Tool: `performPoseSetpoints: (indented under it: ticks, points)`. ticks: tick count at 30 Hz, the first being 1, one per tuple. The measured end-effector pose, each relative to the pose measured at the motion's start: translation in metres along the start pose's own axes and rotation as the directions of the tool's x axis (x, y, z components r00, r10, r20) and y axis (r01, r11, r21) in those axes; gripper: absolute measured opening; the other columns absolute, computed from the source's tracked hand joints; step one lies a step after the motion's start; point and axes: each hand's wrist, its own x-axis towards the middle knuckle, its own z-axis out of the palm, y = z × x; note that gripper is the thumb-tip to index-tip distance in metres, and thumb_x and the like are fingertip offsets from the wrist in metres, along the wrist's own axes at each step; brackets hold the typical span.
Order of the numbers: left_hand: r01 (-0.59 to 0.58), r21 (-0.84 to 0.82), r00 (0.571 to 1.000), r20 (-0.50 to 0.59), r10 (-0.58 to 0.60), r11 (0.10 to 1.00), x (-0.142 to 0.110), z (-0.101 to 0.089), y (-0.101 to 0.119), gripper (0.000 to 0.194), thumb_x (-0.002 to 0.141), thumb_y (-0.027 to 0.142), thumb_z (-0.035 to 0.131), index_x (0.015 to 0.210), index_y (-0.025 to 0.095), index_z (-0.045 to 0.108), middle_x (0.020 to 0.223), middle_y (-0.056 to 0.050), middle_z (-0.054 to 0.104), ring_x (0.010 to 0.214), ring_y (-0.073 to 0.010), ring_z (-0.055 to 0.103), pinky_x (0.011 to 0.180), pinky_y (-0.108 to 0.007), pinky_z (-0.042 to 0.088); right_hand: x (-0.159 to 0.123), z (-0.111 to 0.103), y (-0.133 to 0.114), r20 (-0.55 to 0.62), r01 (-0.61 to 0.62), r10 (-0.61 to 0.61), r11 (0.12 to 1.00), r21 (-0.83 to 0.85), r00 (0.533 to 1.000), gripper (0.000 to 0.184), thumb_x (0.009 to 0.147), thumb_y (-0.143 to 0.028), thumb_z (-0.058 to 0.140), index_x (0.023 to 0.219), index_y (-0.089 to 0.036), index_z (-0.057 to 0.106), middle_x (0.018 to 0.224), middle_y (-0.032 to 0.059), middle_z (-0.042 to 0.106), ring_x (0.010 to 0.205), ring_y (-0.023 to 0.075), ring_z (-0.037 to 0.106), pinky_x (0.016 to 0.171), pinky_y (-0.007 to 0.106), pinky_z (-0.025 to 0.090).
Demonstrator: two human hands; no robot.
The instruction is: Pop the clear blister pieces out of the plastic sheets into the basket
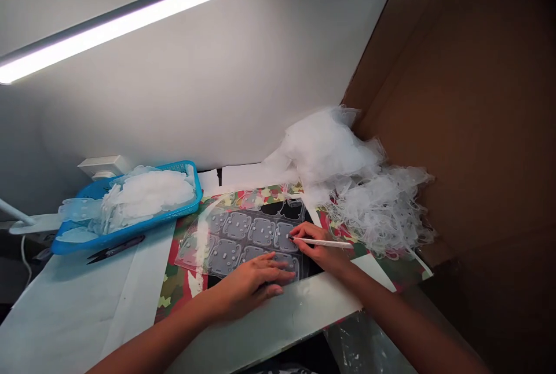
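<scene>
Plastic sheet (243,235) near worktop's (243,339) front edge, left hand's (254,278) fingers spread, may be torn if tool (332,243) pinched by right hand (320,253) slips.

White table (65,304) beneath blue basket (176,212)

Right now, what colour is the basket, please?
The basket is blue, best seen in the head view.

basket (147,220): left | sheet (261,230): centre (wall (217,84) behind) | strip heap (382,206): right
</scene>
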Motion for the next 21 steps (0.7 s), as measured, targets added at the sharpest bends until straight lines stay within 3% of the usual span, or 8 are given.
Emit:
performPoseSetpoints:
  ticks: [2, 3, 5, 7, 8, 12, 21]
  points:
    - [-0.004, -0.189, 1.0, 0.008, 0.006, 0.982, -0.001, -0.006, 0.002, 0.037, 0.101, 0.035, 0.042, 0.135, 0.028, 0.054, 0.094, -0.003, 0.077, 0.114, -0.0201, 0.065, 0.109, -0.044, 0.042, 0.0, -0.001, -0.001, 0.008, -0.008, 0.008, 1.0, 0.0, 1.0, 0.019, 0.091, -0.03, 0.057, 0.074, -0.021, 0.056, 0.099, 0.004, 0.067, 0.091, 0.0192, 0.063, 0.08, 0.032, 0.047]
    - [0.013, -0.21, 0.999, -0.029, -0.019, 0.978, 0.0, -0.006, 0.001, 0.036, 0.101, 0.033, 0.043, 0.135, 0.027, 0.054, 0.093, -0.003, 0.077, 0.108, -0.019, 0.068, 0.106, -0.043, 0.045, 0.0, -0.002, -0.002, 0.015, -0.003, 0.003, 1.0, 0.003, 1.0, 0.019, 0.091, -0.029, 0.057, 0.074, -0.021, 0.056, 0.1, 0.0041, 0.067, 0.092, 0.0193, 0.063, 0.081, 0.032, 0.047]
    - [0.07, -0.082, 0.983, -0.165, -0.083, 0.994, 0.004, -0.002, -0.005, 0.038, 0.099, 0.032, 0.048, 0.136, 0.027, 0.052, 0.122, -0.009, 0.068, 0.119, -0.0219, 0.061, 0.106, -0.045, 0.045, 0.0, -0.004, -0.004, 0.043, 0.027, -0.028, 1.0, 0.009, 0.999, 0.018, 0.091, -0.028, 0.058, 0.074, -0.021, 0.056, 0.101, 0.0044, 0.067, 0.094, 0.0196, 0.063, 0.082, 0.033, 0.047]
    - [0.116, 0.153, 0.966, -0.246, -0.076, 0.981, 0.008, 0.006, -0.015, 0.044, 0.095, 0.034, 0.054, 0.139, 0.031, 0.049, 0.152, -0.011, 0.042, 0.139, -0.0285, 0.04, 0.111, -0.051, 0.038, 0.0, -0.005, -0.004, 0.091, 0.072, -0.071, 0.997, 0.0, 0.993, 0.015, 0.09, -0.025, 0.059, 0.075, -0.021, 0.057, 0.104, 0.0047, 0.067, 0.097, 0.0198, 0.063, 0.084, 0.033, 0.048]
    - [0.109, 0.258, 0.97, -0.237, -0.047, 0.96, 0.009, 0.01, -0.02, 0.049, 0.094, 0.036, 0.056, 0.141, 0.033, 0.047, 0.158, -0.01, 0.03, 0.144, -0.0312, 0.029, 0.113, -0.054, 0.033, 0.0, -0.006, -0.004, 0.118, 0.096, -0.093, 0.995, -0.015, 0.989, 0.013, 0.089, -0.024, 0.059, 0.076, -0.022, 0.058, 0.106, 0.0047, 0.067, 0.098, 0.0197, 0.063, 0.086, 0.033, 0.048]
    - [0.043, 0.455, 0.989, -0.148, 0.028, 0.89, 0.008, 0.018, -0.032, 0.055, 0.095, 0.047, 0.05, 0.148, 0.041, 0.034, 0.163, -0.006, 0.011, 0.147, -0.034, 0.017, 0.115, -0.055, 0.028, 0.0, -0.005, 0.0, 0.214, 0.176, -0.155, 0.981, -0.084, 0.964, 0.01, 0.088, -0.02, 0.059, 0.079, -0.022, 0.06, 0.111, 0.0055, 0.065, 0.1, 0.0192, 0.063, 0.085, 0.032, 0.049]
    - [0.042, 0.523, 0.984, -0.171, 0.057, 0.851, 0.005, 0.017, -0.03, 0.054, 0.097, 0.049, 0.044, 0.149, 0.04, 0.032, 0.164, -0.004, -0.001, 0.148, -0.0328, 0.013, 0.118, -0.049, 0.022, 0.003, 0.004, -0.001, 0.221, 0.219, -0.187, 0.967, -0.129, 0.957, 0.01, 0.086, -0.014, 0.059, 0.078, -0.02, 0.058, 0.107, 0.0056, 0.064, 0.097, 0.0182, 0.063, 0.085, 0.03, 0.05]
